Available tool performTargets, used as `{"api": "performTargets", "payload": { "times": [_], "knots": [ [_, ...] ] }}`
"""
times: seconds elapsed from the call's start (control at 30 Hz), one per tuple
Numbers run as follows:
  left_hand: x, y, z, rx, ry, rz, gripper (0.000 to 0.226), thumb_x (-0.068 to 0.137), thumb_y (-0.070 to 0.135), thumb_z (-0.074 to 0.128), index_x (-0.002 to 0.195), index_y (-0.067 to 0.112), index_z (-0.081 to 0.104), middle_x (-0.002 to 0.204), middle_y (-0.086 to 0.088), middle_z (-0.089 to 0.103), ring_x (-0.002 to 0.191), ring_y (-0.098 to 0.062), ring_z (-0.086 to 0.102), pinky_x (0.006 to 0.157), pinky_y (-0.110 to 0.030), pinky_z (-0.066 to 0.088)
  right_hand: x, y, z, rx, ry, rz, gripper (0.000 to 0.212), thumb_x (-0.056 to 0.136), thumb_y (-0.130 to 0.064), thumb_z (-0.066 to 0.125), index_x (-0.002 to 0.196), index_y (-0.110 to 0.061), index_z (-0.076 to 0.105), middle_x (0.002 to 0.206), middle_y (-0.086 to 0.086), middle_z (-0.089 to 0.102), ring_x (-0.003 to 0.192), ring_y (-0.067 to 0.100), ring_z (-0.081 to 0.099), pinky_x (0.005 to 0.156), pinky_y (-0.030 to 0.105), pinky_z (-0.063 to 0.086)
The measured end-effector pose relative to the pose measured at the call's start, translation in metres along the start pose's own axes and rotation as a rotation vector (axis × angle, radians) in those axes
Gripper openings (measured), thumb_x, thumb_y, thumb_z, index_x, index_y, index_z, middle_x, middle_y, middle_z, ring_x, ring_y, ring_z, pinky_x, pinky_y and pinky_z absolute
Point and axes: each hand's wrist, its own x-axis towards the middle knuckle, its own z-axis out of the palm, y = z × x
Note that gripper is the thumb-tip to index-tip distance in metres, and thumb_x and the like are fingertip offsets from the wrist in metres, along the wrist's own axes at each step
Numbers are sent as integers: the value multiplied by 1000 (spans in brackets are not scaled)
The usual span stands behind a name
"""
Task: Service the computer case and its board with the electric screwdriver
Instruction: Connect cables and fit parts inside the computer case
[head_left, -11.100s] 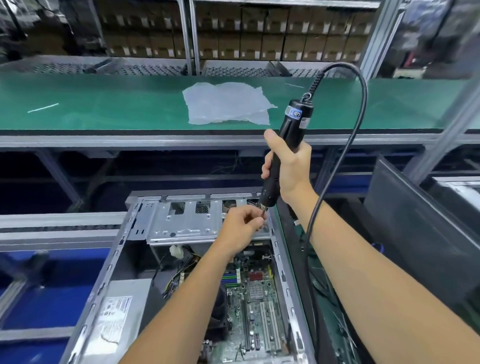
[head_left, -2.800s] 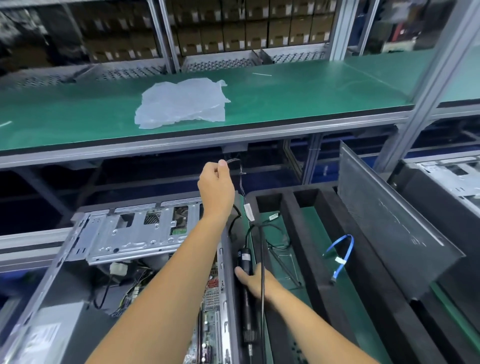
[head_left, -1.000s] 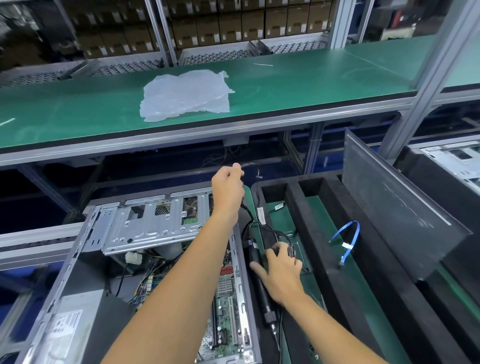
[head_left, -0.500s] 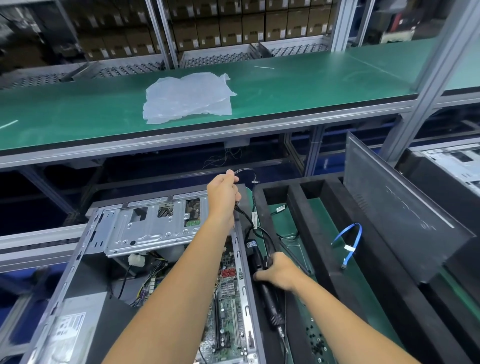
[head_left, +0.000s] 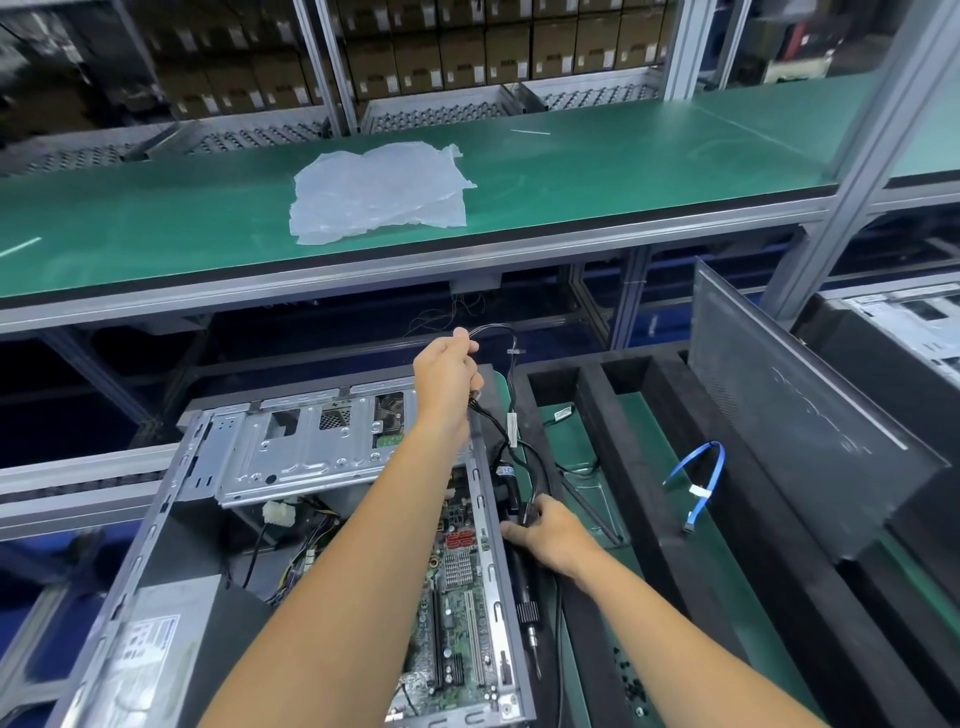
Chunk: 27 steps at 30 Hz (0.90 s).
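Observation:
An open grey computer case (head_left: 171, 525) lies in front of me with its green board (head_left: 460, 613) exposed at the right side. My left hand (head_left: 447, 384) is raised over the case's far right corner and pinches a thin bundle of black wires (head_left: 493, 328) that loops up and hangs down to the right. The black electric screwdriver (head_left: 522, 577) lies along the case's right wall, tip toward me. My right hand (head_left: 553, 535) rests on its body with fingers curled round it and its black cord (head_left: 540, 475).
Black foam dividers (head_left: 592, 410) frame green slots to the right; a blue cable (head_left: 701, 478) lies in one. A dark side panel (head_left: 795, 421) leans at the right. A plastic bag (head_left: 379, 192) lies on the green shelf (head_left: 156, 223) above. Small screws (head_left: 631, 686) are scattered near the front.
Earlier the right hand held the screwdriver upright over the case; it now lies beside the case. In the last second the left hand lowered slightly with the wires and the right hand closed on the screwdriver.

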Motion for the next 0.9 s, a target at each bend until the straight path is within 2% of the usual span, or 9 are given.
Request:
{"api": "performTargets", "payload": {
  "times": [0.13,0.23,0.3,0.37,0.47,0.53,0.6,0.73,0.9],
  "knots": [
    [-2,7,-2,2,-2,16,25,100,26,44,82,11,54,45,7,33,42,-10,32,47,-24,32,2,4,-8,131,-33,-19,31,89,-29,73,110,-17,53,93,-3,55,91,17,55,80,30,44],
    [-3,15,-2,-11,-7,37,27,100,26,43,81,10,54,46,6,33,42,-10,31,48,-23,32,0,-9,-24,356,52,-36,7,94,-21,64,94,-14,62,86,1,62,73,13,57,63,24,49],
    [-3,24,-2,-44,-10,49,27,100,25,43,81,10,54,46,6,32,41,-10,30,45,-22,30,-6,-32,-40,538,142,-54,20,100,-26,55,91,-11,66,81,2,63,65,11,54,57,21,46],
    [-4,33,-3,-94,-24,59,26,100,25,43,82,10,54,47,6,31,41,-10,29,41,-21,28,-14,-65,-55,611,108,-138,31,104,-35,46,105,-11,66,92,1,65,75,12,57,65,24,46],
    [-6,47,-10,-188,-59,66,26,100,25,43,82,10,53,47,6,30,40,-9,26,38,-21,23,-31,-106,-66,436,-26,-333,43,105,-44,39,137,-19,51,129,-2,57,115,14,55,89,31,46],
    [-9,56,-16,-252,-65,72,26,100,24,43,81,9,53,47,6,28,40,-9,24,38,-21,21,-39,-121,-66,351,-79,-447,41,102,-43,47,137,-24,49,132,-6,57,122,11,52,93,31,42],
    [-12,63,-25,-291,-58,77,26,100,23,43,80,9,53,47,6,28,40,-9,23,38,-21,20,-46,-132,-63,308,-83,-489,29,102,-37,51,125,-21,57,121,-3,64,113,11,59,87,29,44],
    [-15,74,-57,-360,-34,92,26,100,21,44,80,8,54,46,7,29,39,-8,24,37,-20,20,-55,-145,-46,414,-170,-499,21,105,-25,45,94,-12,57,79,2,63,72,17,65,71,27,54],
    [-17,80,-106,-412,8,68,28,100,23,45,77,10,54,46,8,28,39,-8,23,38,-19,19,-63,-156,-11,178,-164,-495,28,106,-26,40,89,-11,56,81,7,71,78,14,66,68,28,52]
  ]
}}
